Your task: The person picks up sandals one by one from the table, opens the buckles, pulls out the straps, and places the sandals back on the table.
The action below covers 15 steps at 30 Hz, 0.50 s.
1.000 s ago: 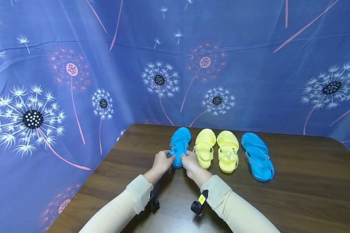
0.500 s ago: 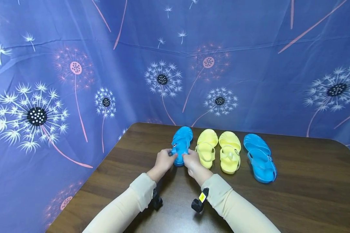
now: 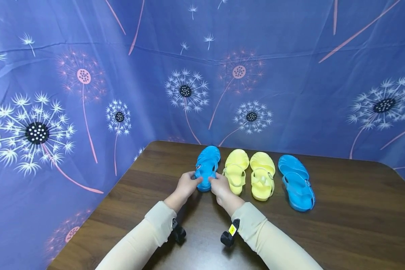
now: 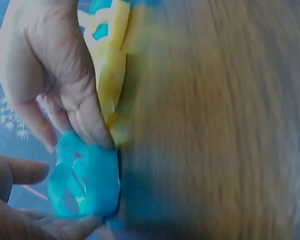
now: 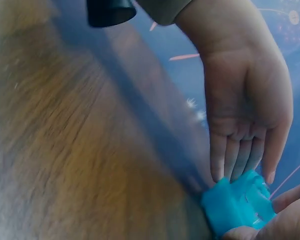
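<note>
In the head view a blue jelly sandal (image 3: 208,159) lies at the left end of a row of sandals, toe toward the curtain. My left hand (image 3: 186,186) grips its heel end from the left, thumb on the insole. From the right my right hand (image 3: 221,188) holds the same heel end, its thumb on the insole too. The left wrist view shows the sandal's heel (image 4: 102,180) between both hands, with fingers along its sides. A yellow sandal (image 3: 235,174) with a strap lies right beside my right hand.
A second yellow sandal (image 3: 262,175) lies to the right, then another blue sandal (image 3: 297,183), tilted outward at the row's far right. All rest on a dark wooden table (image 3: 351,221). A blue dandelion-print curtain (image 3: 290,75) hangs behind the table's far edge.
The view shifts slightly one way and back. Both hands keep their hold on the left blue sandal, which stays in about the same place; the other sandals have not moved.
</note>
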{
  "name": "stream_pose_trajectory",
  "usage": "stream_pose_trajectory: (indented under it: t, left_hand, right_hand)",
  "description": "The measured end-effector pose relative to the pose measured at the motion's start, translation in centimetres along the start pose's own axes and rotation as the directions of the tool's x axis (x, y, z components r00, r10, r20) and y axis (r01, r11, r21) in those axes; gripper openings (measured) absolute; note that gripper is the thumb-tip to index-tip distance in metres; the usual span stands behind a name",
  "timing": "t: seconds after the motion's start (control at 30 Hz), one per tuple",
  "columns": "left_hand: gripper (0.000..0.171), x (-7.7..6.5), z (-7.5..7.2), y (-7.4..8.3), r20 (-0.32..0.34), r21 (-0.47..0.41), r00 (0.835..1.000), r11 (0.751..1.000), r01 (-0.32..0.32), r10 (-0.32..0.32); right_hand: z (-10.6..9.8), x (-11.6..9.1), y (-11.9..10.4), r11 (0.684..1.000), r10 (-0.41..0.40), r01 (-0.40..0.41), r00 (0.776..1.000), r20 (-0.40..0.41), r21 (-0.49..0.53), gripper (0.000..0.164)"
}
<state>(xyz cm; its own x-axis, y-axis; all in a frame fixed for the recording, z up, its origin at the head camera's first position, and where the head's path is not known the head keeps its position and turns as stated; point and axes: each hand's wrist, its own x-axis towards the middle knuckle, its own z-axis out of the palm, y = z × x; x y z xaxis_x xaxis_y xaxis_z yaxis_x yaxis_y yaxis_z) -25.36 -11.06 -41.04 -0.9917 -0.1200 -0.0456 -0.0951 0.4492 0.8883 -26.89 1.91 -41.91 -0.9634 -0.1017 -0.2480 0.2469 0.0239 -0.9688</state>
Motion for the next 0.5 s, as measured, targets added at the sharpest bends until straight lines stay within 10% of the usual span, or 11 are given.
stream_pose_trajectory:
  t: [0.27, 0.5]
  left_hand:
    - [0.067, -0.6, 0.4, 2.6, -0.071, 0.041, 0.985, 0.987, -0.153, 0.155]
    - [0.066, -1.4, 1.0, 5.2, 0.009, -0.043, 0.978, 0.977, -0.210, 0.210]
  right_hand:
    - [-1.0, -1.4, -2.7, 0.996, -0.094, 0.094, 0.995, -0.018, 0.011, 0.062]
    - [-2.0, -2.2, -4.6, 0.990, -0.139, 0.139, 0.990, -0.008, 0.025, 0.058]
